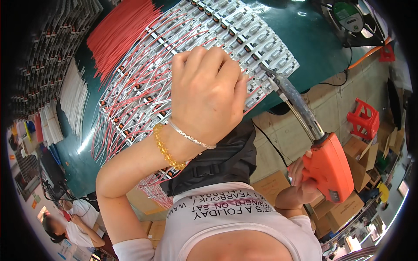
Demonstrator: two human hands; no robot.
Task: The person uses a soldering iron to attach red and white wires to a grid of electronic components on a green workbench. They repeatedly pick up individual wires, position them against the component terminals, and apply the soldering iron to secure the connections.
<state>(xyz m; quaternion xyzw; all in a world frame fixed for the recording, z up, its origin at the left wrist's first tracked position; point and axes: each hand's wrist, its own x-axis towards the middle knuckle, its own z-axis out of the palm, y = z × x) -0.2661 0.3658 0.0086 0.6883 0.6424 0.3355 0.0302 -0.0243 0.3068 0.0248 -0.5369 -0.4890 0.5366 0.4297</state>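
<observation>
My left hand (pixel 208 89), with two bracelets at the wrist, is over a large panel of small white circuit boards (pixel 257 37). Its fingers are curled downward, and the back of the hand hides whatever is between them. Red and white wires (pixel 135 98) spread across the panel from the boards to the left. My right hand (pixel 302 178) is wrapped round the handle of an orange soldering gun (pixel 333 167). From the gun a metal barrel and thin feed tube reach up and left, the tip (pixel 267 71) just above the boards, right of my left hand.
A bundle of red wires (pixel 119 37) and one of white wires (pixel 74 100) lie on the green table (pixel 289 26). Stacked board panels (pixel 61 52) stand at the left. A black fan (pixel 350 19) is at the far right; a red stool (pixel 363 118) and cardboard boxes (pixel 339 215) are beyond. Another person (pixel 80 222) sits lower left.
</observation>
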